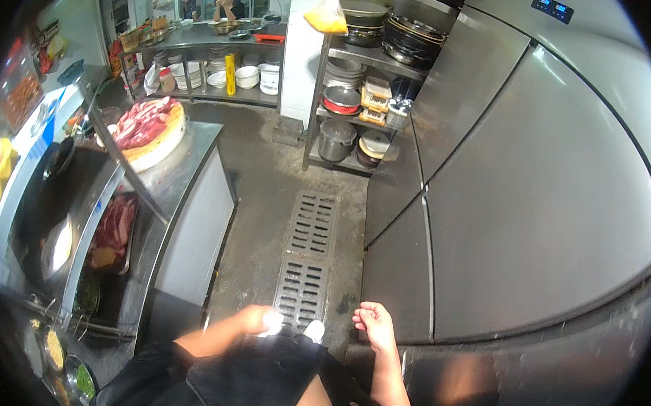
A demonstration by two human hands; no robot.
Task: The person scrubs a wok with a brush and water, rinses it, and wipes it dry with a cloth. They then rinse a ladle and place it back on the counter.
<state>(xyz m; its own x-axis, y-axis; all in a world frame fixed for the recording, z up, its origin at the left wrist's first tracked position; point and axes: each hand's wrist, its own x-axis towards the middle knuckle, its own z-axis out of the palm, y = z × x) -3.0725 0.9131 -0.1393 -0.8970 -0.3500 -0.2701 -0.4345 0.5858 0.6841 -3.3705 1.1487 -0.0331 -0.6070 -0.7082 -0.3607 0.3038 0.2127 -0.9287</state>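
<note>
My left hand [253, 319] hangs in front of my dark clothing, above the floor; it is blurred, and its fingers are hidden. A bright white patch beside it may be a shoe or something held; I cannot tell. My right hand [374, 321] is raised near the lower doors of a stainless steel refrigerator [536, 178]. Its fingers are loosely bent and hold nothing visible. Below me, slotted drain grates [305, 269] run along the floor, with the tip of a white shoe [315, 330] on them.
A steel counter [205, 138] on the left carries raw meat [147, 122] on a round chopping block [165, 149]. More meat [113, 228] lies in a tray below. Ahead, a shelf rack [312, 128] holds pots and pans. A person [230, 7] is beyond the far counter [195, 36].
</note>
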